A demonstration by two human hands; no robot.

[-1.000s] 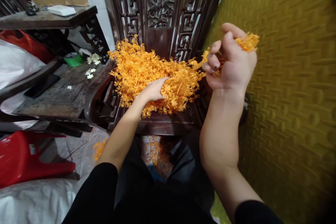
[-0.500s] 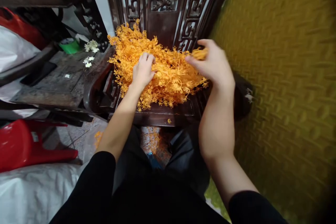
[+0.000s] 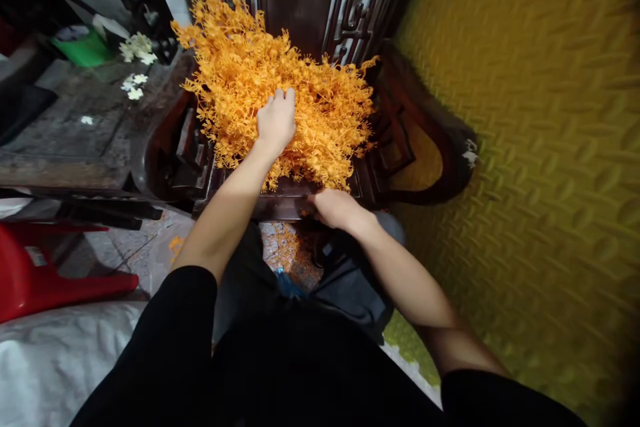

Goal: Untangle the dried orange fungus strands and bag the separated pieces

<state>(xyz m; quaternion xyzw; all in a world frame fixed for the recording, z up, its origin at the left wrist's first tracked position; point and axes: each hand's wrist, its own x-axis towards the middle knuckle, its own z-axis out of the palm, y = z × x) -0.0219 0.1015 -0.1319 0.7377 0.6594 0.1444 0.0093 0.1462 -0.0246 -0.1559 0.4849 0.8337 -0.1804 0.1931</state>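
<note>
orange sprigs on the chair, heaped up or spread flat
Heaped: the orange sprigs mound high on the chair seat, with the left hand pressed on top.

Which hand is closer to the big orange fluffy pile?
Left. The left hand lies right on top of the orange pile, fingers pressed in. The right hand is lower, at the chair seat's front edge, just below the pile.
</note>
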